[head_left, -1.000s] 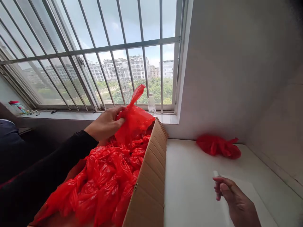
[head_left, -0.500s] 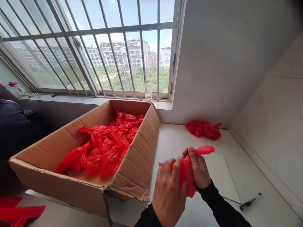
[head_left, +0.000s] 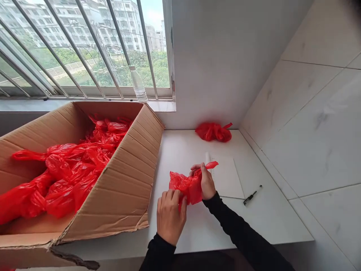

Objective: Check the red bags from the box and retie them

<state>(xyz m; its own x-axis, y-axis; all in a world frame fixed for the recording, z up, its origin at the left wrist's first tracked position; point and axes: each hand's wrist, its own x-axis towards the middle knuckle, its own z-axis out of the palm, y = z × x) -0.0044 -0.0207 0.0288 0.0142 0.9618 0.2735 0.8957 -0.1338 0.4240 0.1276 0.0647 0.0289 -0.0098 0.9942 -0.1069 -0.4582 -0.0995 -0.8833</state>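
Both my hands hold one knotted red plastic bag (head_left: 188, 183) just above the white table (head_left: 270, 226). My left hand (head_left: 170, 216) grips its lower end with closed fingers. My right hand (head_left: 205, 181) pinches its upper end, where a red tail sticks out to the right. To the left stands an open cardboard box (head_left: 124, 188) filled with several more red bags (head_left: 67, 169).
Another red bag (head_left: 213, 131) lies at the back of the table by the wall. A white sheet (head_left: 225, 178) and a small dark tool (head_left: 252, 195) lie right of my hands. A water bottle (head_left: 138, 84) stands on the sill of the barred window. Tiled wall on the right.
My left hand lifted a red bag out of the box and brought it over the table; my right hand took hold of it too. The view tilted down and right.
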